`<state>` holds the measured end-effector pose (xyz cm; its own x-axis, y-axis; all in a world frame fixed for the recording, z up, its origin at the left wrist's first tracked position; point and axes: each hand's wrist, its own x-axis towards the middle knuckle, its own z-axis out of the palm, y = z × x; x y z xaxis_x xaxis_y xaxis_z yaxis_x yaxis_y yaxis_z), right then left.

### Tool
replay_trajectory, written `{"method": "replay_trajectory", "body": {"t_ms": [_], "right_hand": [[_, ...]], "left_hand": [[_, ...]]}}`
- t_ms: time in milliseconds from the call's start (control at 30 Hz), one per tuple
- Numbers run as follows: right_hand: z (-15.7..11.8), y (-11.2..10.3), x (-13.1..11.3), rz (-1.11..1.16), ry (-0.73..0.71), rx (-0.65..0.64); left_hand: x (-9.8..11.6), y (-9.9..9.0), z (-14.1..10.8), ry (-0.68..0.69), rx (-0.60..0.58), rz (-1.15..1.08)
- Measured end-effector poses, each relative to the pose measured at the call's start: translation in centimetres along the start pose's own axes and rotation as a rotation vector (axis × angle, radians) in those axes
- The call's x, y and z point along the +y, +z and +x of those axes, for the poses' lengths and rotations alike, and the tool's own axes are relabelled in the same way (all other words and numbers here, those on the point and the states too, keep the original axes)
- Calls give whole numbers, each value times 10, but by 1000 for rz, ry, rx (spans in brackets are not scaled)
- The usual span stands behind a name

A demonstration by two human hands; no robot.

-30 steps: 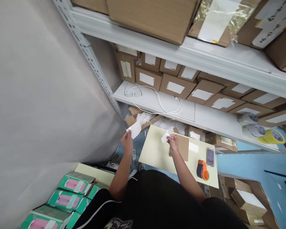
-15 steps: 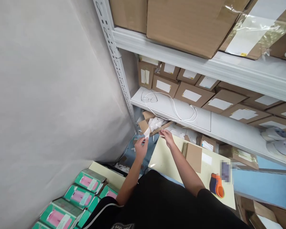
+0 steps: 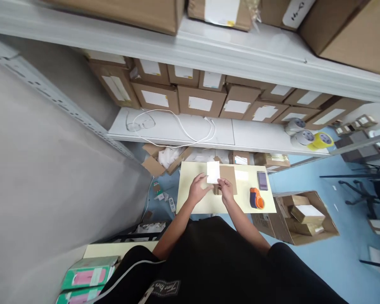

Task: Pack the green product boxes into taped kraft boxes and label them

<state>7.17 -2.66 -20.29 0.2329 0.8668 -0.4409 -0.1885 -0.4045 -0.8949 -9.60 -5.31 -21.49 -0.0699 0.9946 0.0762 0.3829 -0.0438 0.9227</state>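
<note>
My right grip (image 3: 227,188) pinches the lower right corner of a white label (image 3: 213,172) between thumb and fingertips, while my left grip (image 3: 196,190) is spread at its lower left, thumb by the bottom edge; I cannot tell whether it touches. The label looks to weigh almost nothing, thin and limp enough to curl or crease, and if the back is sticky it may cling to my skin. I'd take hold only at corners and edges, with light fingertips on opposite sides to keep it flat. It stands over the table (image 3: 187,203), in front of the left part of a brown cardboard box (image 3: 231,179); whether it meets the box I can't make out. To the right lie a white sheet (image 3: 241,175) and an orange tape dispenser (image 3: 256,198). Half a second ago both my hands were farther left, by the table's edge near the open carton (image 3: 154,166), with a white piece bent at my left fingers; now they are above the table, the label shows flat, and my view has swung to the right.
</note>
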Motion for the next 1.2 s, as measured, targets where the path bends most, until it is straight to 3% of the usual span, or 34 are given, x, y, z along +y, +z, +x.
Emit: {"method": "replay_trajectory", "body": {"t_ms": [100,200,367,467,567,800,1000,1067,1200], "right_hand": [[13,-37,2,-22,11,-46],[24,-66,14,-46,13,-34],[57,-107,36,-315,-81,-5],[82,-126,43,-567,-100,-40],[102,-138,48,-677,-109,-26],[122,-139,54,-711,-49,-111],[130,-144,45,-848,-21,-92],[130,-154,45,-847,-40,-77],[118,-173,53,-781,-86,-29]], "left_hand": [[-7,47,4,-265,116,-293],[-12,89,6,-341,118,-401],[-12,139,12,-411,147,-179],[-12,162,19,-467,140,-33],[-13,181,25,-534,127,65],[-19,204,31,-663,92,296],[-16,191,45,-760,-14,507],[-16,185,44,-645,-77,558],[-24,186,20,-214,-228,525]]}}
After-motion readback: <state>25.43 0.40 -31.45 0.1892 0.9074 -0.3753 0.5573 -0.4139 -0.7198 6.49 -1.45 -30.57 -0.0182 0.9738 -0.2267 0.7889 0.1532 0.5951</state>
